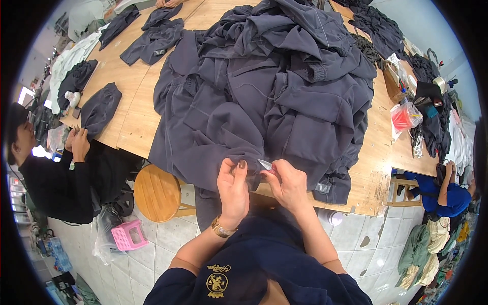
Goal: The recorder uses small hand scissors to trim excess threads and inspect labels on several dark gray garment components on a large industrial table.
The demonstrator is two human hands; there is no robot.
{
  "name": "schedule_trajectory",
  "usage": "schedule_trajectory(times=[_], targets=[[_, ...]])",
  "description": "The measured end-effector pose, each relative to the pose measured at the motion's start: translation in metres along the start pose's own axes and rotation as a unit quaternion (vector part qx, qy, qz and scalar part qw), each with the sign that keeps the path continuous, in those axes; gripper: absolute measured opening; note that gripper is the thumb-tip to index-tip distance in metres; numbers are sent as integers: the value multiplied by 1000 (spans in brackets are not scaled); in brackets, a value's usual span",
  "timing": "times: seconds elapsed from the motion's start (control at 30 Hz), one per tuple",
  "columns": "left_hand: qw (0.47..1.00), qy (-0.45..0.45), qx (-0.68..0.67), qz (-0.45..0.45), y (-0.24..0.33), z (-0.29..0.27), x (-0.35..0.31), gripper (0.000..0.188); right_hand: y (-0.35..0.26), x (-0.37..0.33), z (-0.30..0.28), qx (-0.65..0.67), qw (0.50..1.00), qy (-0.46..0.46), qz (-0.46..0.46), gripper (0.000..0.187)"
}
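Observation:
A large heap of dark grey garments [305,109], some with gathered elastic edges, lies on the wooden table in front of me. At its near edge my left hand [233,195] pinches a fold of one dark grey garment [223,129] between thumb and fingers. Close beside it, my right hand [288,187] grips a small pair of thread snips [265,164]. Their pointed metal blades aim toward the fold by my left fingertips, and a bit of red handle shows. Whether the blades touch the cloth I cannot tell.
A co-worker [51,168] in black handles dark cloth at the left; another in blue [452,195] sits at the right. A round wooden stool [156,193] and a pink plastic stool [128,235] stand left of me. Bags and cloth crowd the table's [376,190] right side.

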State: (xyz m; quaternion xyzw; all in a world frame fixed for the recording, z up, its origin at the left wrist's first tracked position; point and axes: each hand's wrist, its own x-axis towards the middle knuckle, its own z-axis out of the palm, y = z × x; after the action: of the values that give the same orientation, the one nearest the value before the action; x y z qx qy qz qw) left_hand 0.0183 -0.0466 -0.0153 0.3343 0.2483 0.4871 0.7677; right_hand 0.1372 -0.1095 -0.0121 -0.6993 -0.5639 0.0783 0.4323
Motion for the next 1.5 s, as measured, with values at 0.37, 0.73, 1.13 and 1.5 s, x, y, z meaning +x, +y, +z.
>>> schedule_trajectory(times=[0.37,0.73,1.13,1.5], targets=[[1000,-2,-4,3,-1,-2,1,8,1,1,2,-43,999,11,-18,28],[1000,11,-7,-14,1,1,2,10,1,-1,1,76,995,22,58,23],[1000,13,9,-11,-1,-1,3,10,-12,3,14,156,983,92,9,15],[1000,12,-4,-23,9,-1,10,10,-6,-1,2,104,992,31,62,19]])
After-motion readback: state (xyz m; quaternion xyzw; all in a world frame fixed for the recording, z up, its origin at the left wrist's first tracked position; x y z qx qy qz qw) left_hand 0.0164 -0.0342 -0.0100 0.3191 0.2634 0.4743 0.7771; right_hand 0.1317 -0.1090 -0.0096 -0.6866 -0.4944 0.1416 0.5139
